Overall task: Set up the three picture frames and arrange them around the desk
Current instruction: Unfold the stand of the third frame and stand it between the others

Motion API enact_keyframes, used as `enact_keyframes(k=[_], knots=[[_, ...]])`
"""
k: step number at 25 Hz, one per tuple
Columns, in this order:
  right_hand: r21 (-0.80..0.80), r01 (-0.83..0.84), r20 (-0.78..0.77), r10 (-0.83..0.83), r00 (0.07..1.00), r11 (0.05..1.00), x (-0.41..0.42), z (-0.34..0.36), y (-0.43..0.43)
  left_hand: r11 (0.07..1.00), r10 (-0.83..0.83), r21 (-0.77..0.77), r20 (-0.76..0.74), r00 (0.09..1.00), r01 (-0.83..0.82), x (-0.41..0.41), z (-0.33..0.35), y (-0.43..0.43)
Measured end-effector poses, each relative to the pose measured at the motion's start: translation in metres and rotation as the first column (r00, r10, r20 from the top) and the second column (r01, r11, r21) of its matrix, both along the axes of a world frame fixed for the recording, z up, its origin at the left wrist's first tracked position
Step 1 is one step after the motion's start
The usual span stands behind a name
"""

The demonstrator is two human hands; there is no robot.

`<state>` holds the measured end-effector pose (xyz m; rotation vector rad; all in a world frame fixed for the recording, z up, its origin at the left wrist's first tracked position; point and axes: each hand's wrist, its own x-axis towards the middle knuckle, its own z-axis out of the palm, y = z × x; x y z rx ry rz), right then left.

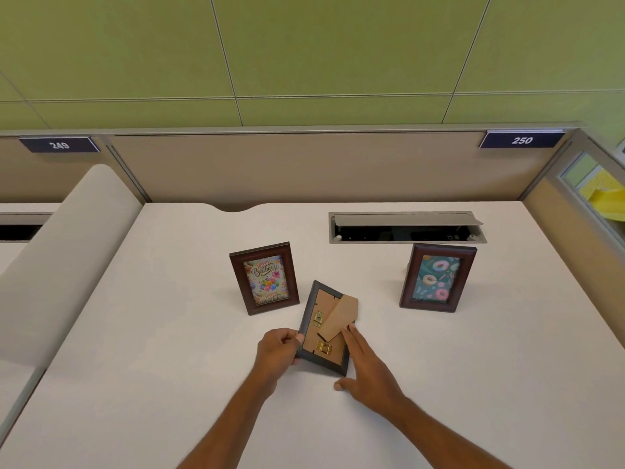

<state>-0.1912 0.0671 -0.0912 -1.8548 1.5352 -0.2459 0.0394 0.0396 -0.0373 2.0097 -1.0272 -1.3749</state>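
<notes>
Frame [323, 330] face-down (stand [338, 318] raised): left hand [275, 350] pinches edge; right hand [367, 370] fingers spread, touching stand.

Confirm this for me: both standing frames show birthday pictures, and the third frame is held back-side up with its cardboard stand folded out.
Not quite. In the head view only the left standing frame shows a birthday picture; the right standing frame shows donuts. The third frame is held back-side up, cardboard stand out.

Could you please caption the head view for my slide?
Both hands, left and right, unfold the third frame's stand; two frames stand upright.
</notes>
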Motion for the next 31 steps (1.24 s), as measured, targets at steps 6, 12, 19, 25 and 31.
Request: enact_keyframes(k=[6, 12, 19, 25, 31], knots=[[-0.195, -0.03, -0.052, 0.02, 0.998, 0.98, -0.015, 0.008, -0.001, 1.0, -0.001, 0.024, -0.119, 0.993, 0.004, 0.002, 0.015, -0.007], [-0.46, 0.009, -0.041, -0.032, 0.999, 0.888, -0.029, 0.039, -0.02, 0.986, 0.106, 0.164, -0.433, 0.895, -0.037, 0.009, 0.038, -0.013], [-0.615, -0.003, 0.039, 0.034, 0.999, 0.789, -0.038, 0.06, -0.04, 0.957, 0.276, 0.237, -0.573, 0.772, -0.166, 0.008, 0.053, -0.029], [-0.425, 0.236, 0.346, -0.083, 0.934, 0.874, -0.033, 0.068, -0.044, 0.965, 0.259, 0.189, -0.629, 0.733, -0.179, 0.006, 0.065, -0.041], [-0.078, 0.418, 0.536, -0.316, 0.783, 0.905, -0.026, 0.084, -0.063, 0.978, 0.194, 0.054, -0.601, 0.775, -0.203, -0.006, 0.073, -0.047]])
